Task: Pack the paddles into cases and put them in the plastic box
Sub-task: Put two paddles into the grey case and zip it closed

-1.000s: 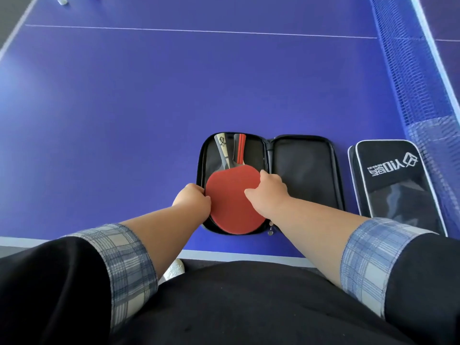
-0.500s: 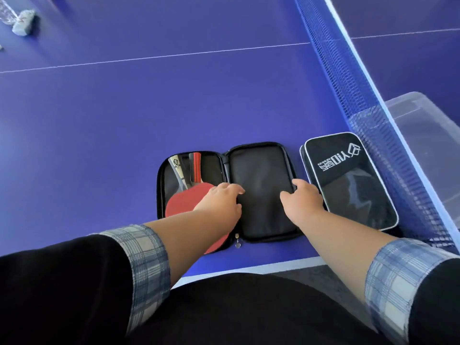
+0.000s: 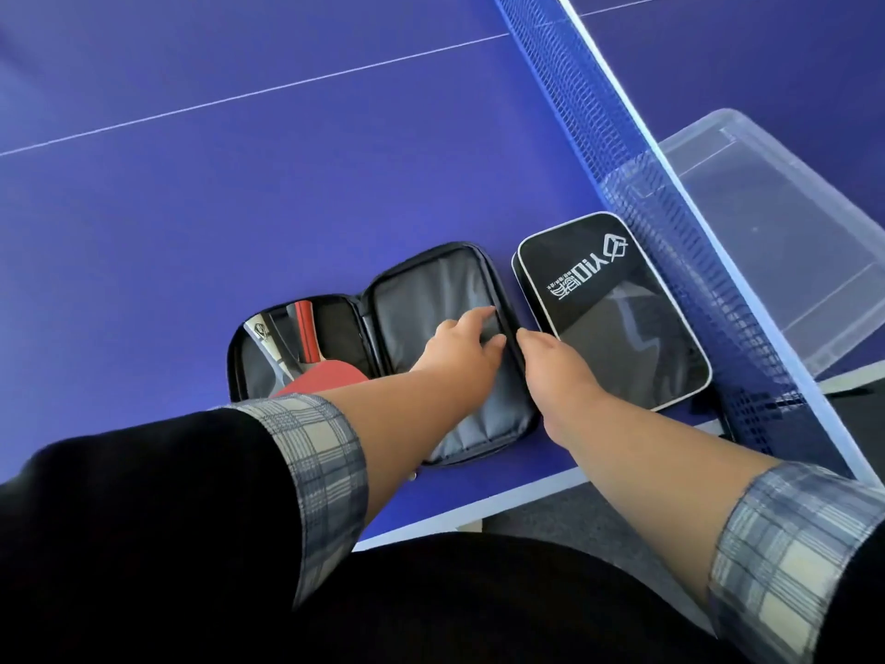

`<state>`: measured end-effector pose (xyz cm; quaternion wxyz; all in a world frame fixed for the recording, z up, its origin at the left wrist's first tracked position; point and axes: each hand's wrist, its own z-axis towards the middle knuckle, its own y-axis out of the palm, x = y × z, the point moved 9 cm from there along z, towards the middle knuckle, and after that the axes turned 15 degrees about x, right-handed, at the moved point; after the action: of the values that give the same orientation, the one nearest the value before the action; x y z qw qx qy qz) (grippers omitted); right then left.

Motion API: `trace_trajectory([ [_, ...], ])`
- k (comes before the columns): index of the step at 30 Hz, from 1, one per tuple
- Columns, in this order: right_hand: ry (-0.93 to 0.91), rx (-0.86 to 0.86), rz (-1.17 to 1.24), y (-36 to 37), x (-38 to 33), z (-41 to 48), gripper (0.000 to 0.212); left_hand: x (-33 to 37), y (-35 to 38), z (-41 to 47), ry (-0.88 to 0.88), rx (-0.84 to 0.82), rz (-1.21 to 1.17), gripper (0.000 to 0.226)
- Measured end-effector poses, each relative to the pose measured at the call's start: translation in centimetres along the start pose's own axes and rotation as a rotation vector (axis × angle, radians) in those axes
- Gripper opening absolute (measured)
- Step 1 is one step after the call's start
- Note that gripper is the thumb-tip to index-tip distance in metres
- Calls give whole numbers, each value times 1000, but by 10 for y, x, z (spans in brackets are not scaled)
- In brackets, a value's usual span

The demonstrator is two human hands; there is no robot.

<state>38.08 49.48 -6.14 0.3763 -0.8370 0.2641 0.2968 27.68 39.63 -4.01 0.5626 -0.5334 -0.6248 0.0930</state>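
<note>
An open black case (image 3: 431, 289) lies flat on the blue table near its front edge. Its left half holds a red paddle (image 3: 335, 376), and the handle of a second paddle (image 3: 262, 330) shows beside it. My left forearm covers part of the red blade. My left hand (image 3: 462, 349) reaches across the grey lining of the right flap and pinches that flap's right rim. My right hand (image 3: 550, 371) meets the same rim from outside, fingers curled at its edge. A zipped black case (image 3: 618, 313) with white lettering lies just to the right.
The blue net (image 3: 622, 151) runs diagonally right behind the zipped case. Beyond it stands a clear plastic box (image 3: 776, 222), with nothing visible inside. The table's white front edge (image 3: 479, 512) is close to my body.
Both hands left the red paddle and moved right to the open flap's right rim. My view swung right, bringing the plastic box into sight.
</note>
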Motion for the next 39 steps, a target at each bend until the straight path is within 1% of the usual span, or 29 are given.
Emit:
trace_trajectory([
  [2,39,-8,92,2,0,-4,32,-1,-17,-1,-58,73,-112,54],
  [4,96,-37,183,9,0,-13,40,-5,-36,-6,-98,122,-188,67],
  [5,135,-92,223,17,-1,-19,44,-6,-46,-9,-107,140,-229,74],
  [6,162,-185,251,28,-5,-27,47,-8,-56,-13,-107,158,-268,81],
  [7,160,-281,252,40,-10,-36,49,-11,-66,-18,-100,181,-300,85],
  [8,120,-356,222,51,-18,-46,49,-13,-78,-22,-88,211,-318,87],
  [10,-10,-395,143,68,-34,-61,47,-20,-102,-31,-51,281,-334,84],
  [12,-110,-374,101,84,-47,-78,44,-33,-124,-41,-24,335,-370,79],
  [14,-190,-347,69,100,-59,-95,37,-52,-143,-51,-28,361,-424,69],
  [16,-255,-320,29,120,-69,-107,24,-79,-162,-60,-81,357,-461,61],
  [17,-292,-307,-8,131,-72,-113,19,-95,-171,-63,-115,353,-463,62],
  [18,-342,-298,-67,141,-75,-118,21,-111,-179,-66,-150,353,-454,66],
  [20,-459,-251,-233,159,-75,-128,35,-143,-191,-70,-201,337,-398,77],
  [21,-513,-213,-313,166,-75,-134,39,-156,-193,-71,-205,311,-349,79],
  [22,-567,-176,-379,171,-75,-140,40,-167,-192,-71,-194,274,-284,76],
  [24,-661,-119,-500,182,-72,-149,43,-187,-187,-68,-162,198,-144,62],
  [26,-686,-78,-624,187,-62,-155,50,-207,-179,-61,-142,149,-44,53],
  [28,-640,-27,-734,186,-45,-160,66,-225,-171,-57,-126,97,30,52],
  [30,-559,38,-795,177,-26,-163,85,-239,-164,-55,-91,41,105,48],
  [32,-432,109,-748,162,-8,-166,98,-247,-161,-50,-45,0,164,44],
  [34,-265,151,-643,148,13,-168,105,-248,-162,-46,29,-44,250,40],
  [37,-58,189,-481,128,42,-173,102,-234,-167,-43,241,-121,530,40],
  [38,-10,200,-439,123,50,-177,96,-226,-169,-43,331,-128,656,39],
  [39,29,216,-395,119,57,-180,85,-216,-171,-42,424,-120,766,37],
])
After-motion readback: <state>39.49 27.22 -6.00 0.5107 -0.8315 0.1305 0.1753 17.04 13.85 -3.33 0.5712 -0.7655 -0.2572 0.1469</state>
